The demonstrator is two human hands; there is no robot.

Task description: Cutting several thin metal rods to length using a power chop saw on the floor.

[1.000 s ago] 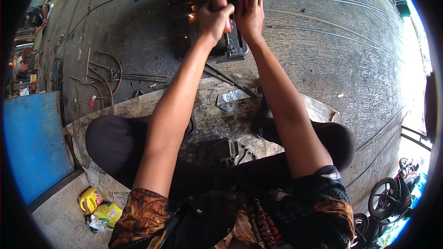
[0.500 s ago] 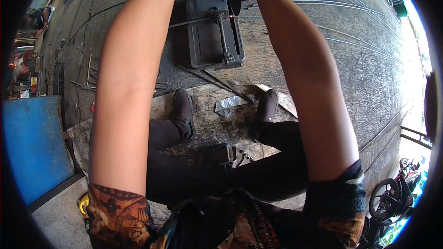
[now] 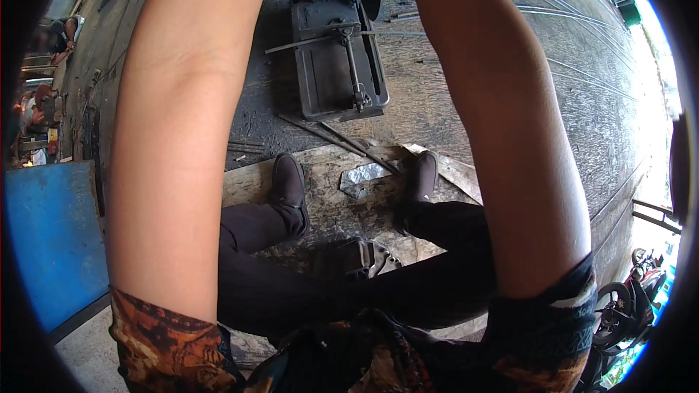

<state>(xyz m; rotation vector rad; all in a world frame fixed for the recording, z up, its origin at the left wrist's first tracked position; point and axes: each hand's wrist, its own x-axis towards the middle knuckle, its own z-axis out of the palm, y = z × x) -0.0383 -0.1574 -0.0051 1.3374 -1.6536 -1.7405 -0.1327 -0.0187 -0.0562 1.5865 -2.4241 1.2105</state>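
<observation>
Both arms reach up over the cutting machine (image 3: 338, 65); the hands sit past the frame's top edge, grip unknown.

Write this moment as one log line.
hands: out of frame, above | arms: raised | cut-off saw base: on floor | shoes: on board
</observation>
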